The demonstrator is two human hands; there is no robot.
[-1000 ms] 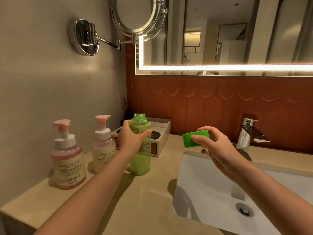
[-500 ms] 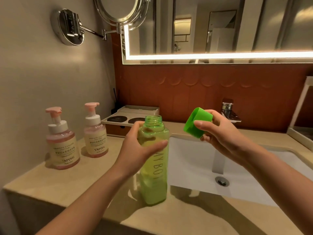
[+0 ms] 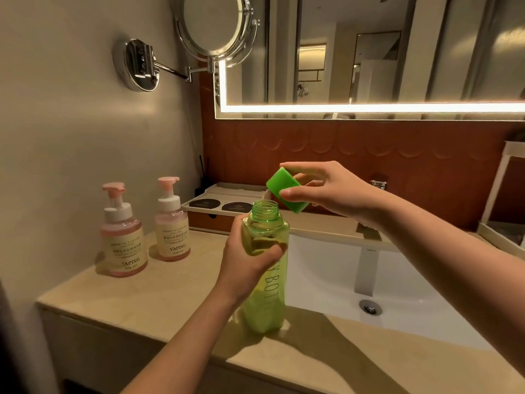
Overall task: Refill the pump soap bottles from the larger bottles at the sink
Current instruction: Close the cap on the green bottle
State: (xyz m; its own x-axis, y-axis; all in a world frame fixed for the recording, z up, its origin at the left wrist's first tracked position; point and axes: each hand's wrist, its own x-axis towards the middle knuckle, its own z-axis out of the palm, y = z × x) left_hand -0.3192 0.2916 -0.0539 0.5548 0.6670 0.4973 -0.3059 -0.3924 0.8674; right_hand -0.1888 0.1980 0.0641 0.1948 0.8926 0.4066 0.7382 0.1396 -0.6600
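Beige counter [image 3: 159, 302] runs under a lit mirror [image 3: 369, 52], whose top and right end are cut off by the view. White sink [image 3: 326, 280] lies right of centre, its near right side hidden by the right forearm. Only a sliver of the tap [image 3: 379, 184] peeks out behind the wrist.

Green bottle [image 3: 267, 297] is upright and uncapped at the sink's left rim. I cannot tell whether its base rests on the counter. Left hand [image 3: 244, 260] wraps fingers and thumb round its shoulder, covering part of the lettering.

Two pink pump bottles [image 3: 123, 240] [image 3: 172, 226] stand side by side near the left wall, well apart from it. Right hand [image 3: 332, 189] pinches the tilted green cap [image 3: 287, 191] between thumb and fingers, just above and right of the bottle's mouth.
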